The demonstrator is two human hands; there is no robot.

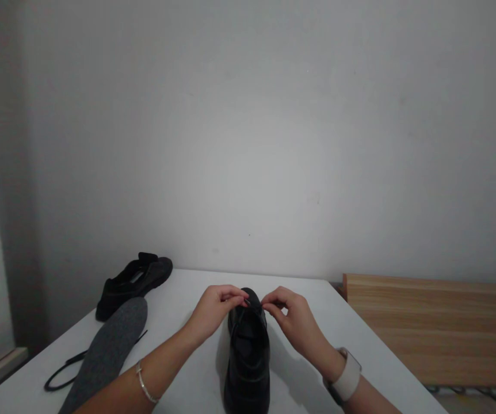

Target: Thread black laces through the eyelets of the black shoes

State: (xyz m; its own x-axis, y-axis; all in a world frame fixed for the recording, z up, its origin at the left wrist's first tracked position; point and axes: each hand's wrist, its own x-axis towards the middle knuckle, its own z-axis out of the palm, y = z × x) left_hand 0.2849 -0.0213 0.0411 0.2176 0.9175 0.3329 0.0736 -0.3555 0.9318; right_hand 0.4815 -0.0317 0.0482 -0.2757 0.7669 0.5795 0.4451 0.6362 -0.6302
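Observation:
A black shoe (248, 365) stands on the white table in front of me, its heel toward me and its toe toward the wall. At the left side of its lacing, my left hand (222, 305) is closed in a pinch on a thin dark lace. My right hand (285, 310) pinches at the right side of the lacing, fingertips together on what looks like the other part of the lace. Both hands are just above the front of the shoe, a small gap apart.
Another black shoe (136, 282) rests at the table's back left. Nearer lies a grey insole (112, 348) over a loose black lace (60, 386). The white table (183, 282) meets the wall behind. A wooden panel (433, 328) is at the right.

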